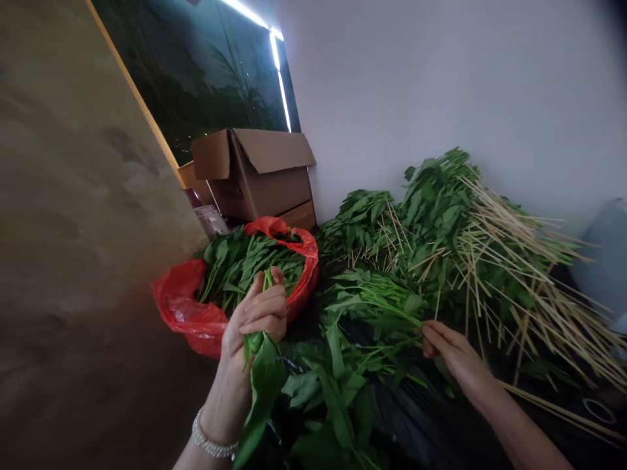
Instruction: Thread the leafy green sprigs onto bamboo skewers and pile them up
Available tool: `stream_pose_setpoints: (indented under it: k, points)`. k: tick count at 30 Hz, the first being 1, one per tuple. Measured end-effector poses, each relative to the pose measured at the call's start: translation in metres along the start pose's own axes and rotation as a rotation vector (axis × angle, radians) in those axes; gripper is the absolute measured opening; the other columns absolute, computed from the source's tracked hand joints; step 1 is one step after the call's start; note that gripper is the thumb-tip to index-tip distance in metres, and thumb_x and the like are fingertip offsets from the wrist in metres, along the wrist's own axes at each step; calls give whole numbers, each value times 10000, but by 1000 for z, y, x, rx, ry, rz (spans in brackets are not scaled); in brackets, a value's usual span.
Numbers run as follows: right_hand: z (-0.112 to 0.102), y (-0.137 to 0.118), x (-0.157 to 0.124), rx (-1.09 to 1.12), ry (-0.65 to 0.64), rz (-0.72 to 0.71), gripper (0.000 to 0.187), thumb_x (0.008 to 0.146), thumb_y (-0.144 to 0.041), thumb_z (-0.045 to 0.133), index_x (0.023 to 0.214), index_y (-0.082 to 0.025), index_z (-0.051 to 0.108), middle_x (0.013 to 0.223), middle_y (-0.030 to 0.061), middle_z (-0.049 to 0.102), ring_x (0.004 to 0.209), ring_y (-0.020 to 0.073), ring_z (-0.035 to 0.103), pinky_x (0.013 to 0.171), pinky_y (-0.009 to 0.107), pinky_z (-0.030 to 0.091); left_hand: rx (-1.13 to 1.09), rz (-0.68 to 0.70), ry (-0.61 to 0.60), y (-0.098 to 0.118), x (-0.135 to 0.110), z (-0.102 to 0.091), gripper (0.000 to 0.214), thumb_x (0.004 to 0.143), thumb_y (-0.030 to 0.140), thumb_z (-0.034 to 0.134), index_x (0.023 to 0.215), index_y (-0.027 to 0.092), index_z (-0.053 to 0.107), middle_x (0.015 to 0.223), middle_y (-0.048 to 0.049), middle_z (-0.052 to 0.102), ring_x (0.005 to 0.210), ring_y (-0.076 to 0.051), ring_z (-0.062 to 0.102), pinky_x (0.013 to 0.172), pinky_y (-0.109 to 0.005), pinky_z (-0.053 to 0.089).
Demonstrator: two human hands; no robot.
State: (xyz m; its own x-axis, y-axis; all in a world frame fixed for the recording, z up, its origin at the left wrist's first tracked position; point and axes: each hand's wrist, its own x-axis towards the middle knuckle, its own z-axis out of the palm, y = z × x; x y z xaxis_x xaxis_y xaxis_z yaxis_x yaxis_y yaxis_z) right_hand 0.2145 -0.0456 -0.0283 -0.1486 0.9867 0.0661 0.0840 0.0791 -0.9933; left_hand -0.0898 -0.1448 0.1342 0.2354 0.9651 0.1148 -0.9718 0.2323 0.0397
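My left hand (262, 310), with a beaded bracelet at the wrist, is closed round some green leafy stems (264, 375); their leaves hang below the fist and short stem ends poke out on top. On the right, my right hand (448, 349) pinches the stem end of a leafy green stalk (409, 318) lying on the pile. Loose leafy greens (337, 391) spread between the two hands over black plastic (406, 418). Just behind my left hand sits an open red plastic bag (191, 300) full of the same greens.
Bunches of greens on thin wooden sticks (519, 254) are heaped at the right against a pale wall (441, 85). An open cardboard box (274, 183) stands at the back. A brown mottled surface (83, 228) borders the left side. A ring-shaped object (598, 411) lies at lower right.
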Motion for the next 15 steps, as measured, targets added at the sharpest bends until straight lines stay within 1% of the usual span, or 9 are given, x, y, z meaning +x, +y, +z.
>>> stream_pose_setpoints:
  k: [3, 6, 9, 10, 12, 13, 14, 15]
  points:
    - [-1, 5, 0, -3, -7, -16, 437, 763, -656, 584, 709, -222, 565, 523, -41, 489, 539, 153, 482, 566, 292, 388, 20, 25, 7, -5, -6, -4, 194, 1016, 238, 366, 1057, 134, 525, 530, 61, 441, 447, -54, 512, 337, -34, 352]
    - [-1, 8, 0, -9, -21, -24, 411, 788, -625, 577, 705, -223, 558, 529, -41, 495, 544, 152, 488, 570, 289, 392, 62, 66, 31, -8, -8, -13, 250, 1031, 200, 303, 1044, 125, 540, 520, 60, 456, 443, -44, 514, 353, -30, 354]
    - [-1, 7, 0, -23, -24, -28, 393, 794, -602, 577, 690, -224, 551, 526, -40, 499, 541, 151, 495, 567, 287, 388, 200, 140, 55, -13, -10, -22, 320, 1043, 208, 254, 1063, 127, 562, 535, 60, 487, 445, -23, 515, 418, -39, 389]
    - [-1, 6, 0, -30, -21, -27, 385, 790, -596, 582, 692, -225, 552, 525, -41, 501, 538, 150, 495, 564, 286, 386, 295, 164, 53, -15, -12, -26, 327, 1043, 231, 266, 1062, 136, 579, 533, 65, 486, 434, -19, 503, 437, -53, 399]
    - [-1, 3, 0, -41, -14, -22, 377, 781, -591, 583, 686, -228, 543, 524, -43, 505, 542, 151, 506, 566, 282, 388, 587, 188, 18, -23, -17, -33, 320, 1026, 317, 343, 1056, 162, 622, 498, 82, 440, 387, -21, 440, 449, -94, 400]
    - [-1, 2, 1, -44, -10, -18, 375, 776, -591, 581, 684, -230, 538, 525, -44, 506, 541, 151, 510, 565, 281, 393, 777, 163, -18, -28, -20, -37, 330, 1006, 375, 388, 1060, 172, 643, 479, 87, 411, 370, -26, 402, 443, -115, 388]
    - [-1, 0, 1, -47, -12, -14, 370, 773, -589, 578, 688, -231, 536, 532, -45, 510, 541, 150, 515, 565, 280, 398, 991, 95, -66, -36, -24, -41, 362, 984, 430, 415, 1075, 181, 662, 467, 85, 396, 366, -36, 381, 440, -135, 377]
    - [-1, -1, 1, -51, -13, -13, 361, 770, -582, 578, 691, -232, 538, 534, -45, 513, 538, 148, 512, 563, 278, 400, 1215, -7, -135, -44, -28, -47, 399, 967, 471, 422, 1098, 190, 674, 472, 73, 415, 383, -50, 396, 452, -156, 381]
